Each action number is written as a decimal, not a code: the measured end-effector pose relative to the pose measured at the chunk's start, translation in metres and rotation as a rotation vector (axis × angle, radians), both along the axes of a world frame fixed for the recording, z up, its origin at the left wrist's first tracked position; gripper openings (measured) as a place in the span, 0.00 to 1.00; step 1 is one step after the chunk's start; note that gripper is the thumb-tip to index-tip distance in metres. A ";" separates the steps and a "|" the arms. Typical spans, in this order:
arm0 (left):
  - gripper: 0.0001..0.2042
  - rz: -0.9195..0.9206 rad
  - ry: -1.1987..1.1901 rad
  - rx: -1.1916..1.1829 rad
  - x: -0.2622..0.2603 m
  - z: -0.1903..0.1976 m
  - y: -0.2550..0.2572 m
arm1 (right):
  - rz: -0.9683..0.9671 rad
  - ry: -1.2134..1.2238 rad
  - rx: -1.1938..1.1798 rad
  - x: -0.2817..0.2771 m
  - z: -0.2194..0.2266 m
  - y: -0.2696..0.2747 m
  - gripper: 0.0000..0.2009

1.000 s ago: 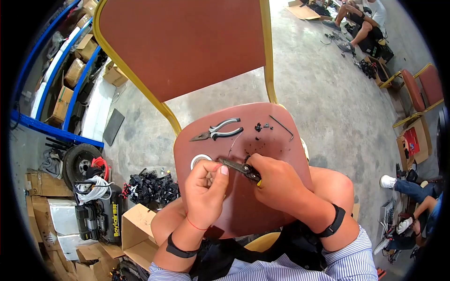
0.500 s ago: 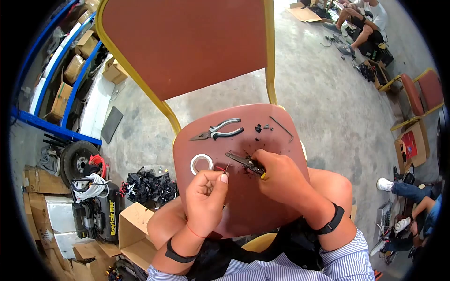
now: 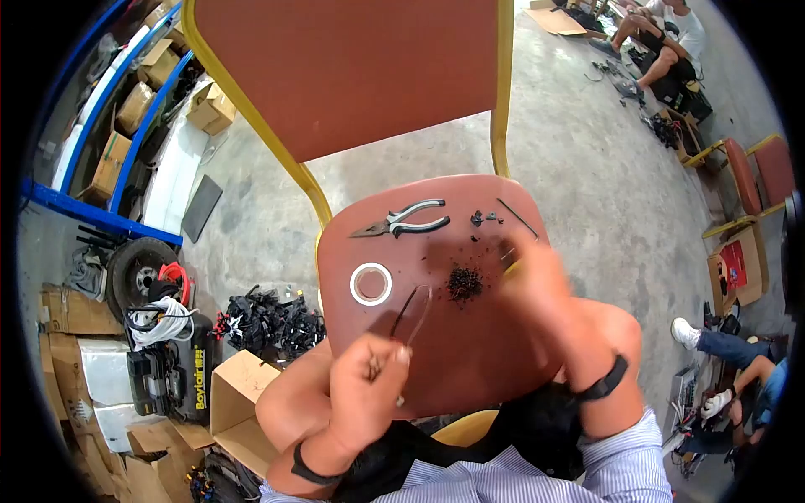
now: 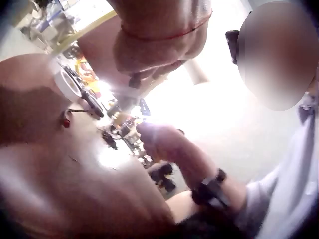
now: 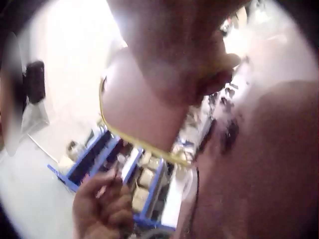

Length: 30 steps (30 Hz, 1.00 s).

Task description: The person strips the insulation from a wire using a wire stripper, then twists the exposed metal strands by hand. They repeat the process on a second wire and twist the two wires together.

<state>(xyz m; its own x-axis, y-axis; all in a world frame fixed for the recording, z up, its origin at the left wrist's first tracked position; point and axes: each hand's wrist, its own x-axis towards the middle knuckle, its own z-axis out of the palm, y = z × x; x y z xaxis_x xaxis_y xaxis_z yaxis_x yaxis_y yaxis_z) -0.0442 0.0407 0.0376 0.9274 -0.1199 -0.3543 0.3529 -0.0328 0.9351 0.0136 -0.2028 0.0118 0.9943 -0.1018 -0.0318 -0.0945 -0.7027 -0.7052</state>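
Observation:
In the head view my left hand (image 3: 369,381) pinches a thin wire (image 3: 408,310) between thumb and forefinger, low over the front left of the chair seat (image 3: 453,360). Its far part bends over in a narrow loop. My right hand (image 3: 541,281), blurred, is at the seat's right side with its fingers curled round a yellow-handled cutting tool (image 3: 509,267), mostly hidden by the hand. Between the hands lies a pile of small black bits (image 3: 464,286). A white tape roll (image 3: 388,283) lies left of the pile.
Pliers (image 3: 396,223) with grey and black handles lie farther back on the seat, near small black parts (image 3: 478,219) and a hex key (image 3: 517,218). The chair's backrest (image 3: 344,75) rises behind. On the floor at left are a cardboard box (image 3: 239,394) and a black heap (image 3: 272,327).
My right hand has swung right with the tool, away from the wire, uncovering the pile of bits. The left hand has dropped lower with the wire, more of which now shows.

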 end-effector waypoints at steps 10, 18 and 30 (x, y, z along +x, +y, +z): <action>0.04 0.032 -0.045 -0.100 0.022 -0.007 0.005 | 0.188 0.288 -0.015 -0.007 0.008 -0.008 0.11; 0.07 0.050 -0.073 -0.206 0.064 -0.031 -0.020 | 0.201 0.938 0.784 -0.004 0.011 -0.014 0.10; 0.08 -0.186 -0.144 -0.166 0.087 -0.068 -0.065 | 0.240 1.021 0.913 -0.018 -0.007 -0.031 0.15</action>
<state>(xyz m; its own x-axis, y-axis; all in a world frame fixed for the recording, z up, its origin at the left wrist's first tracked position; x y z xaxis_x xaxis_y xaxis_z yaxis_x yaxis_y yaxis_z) 0.0428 -0.0239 -0.0303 0.9235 -0.3379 -0.1814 0.2179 0.0732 0.9732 -0.0049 -0.2341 0.0047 0.4814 0.5159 -0.7086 -0.7840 -0.1080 -0.6112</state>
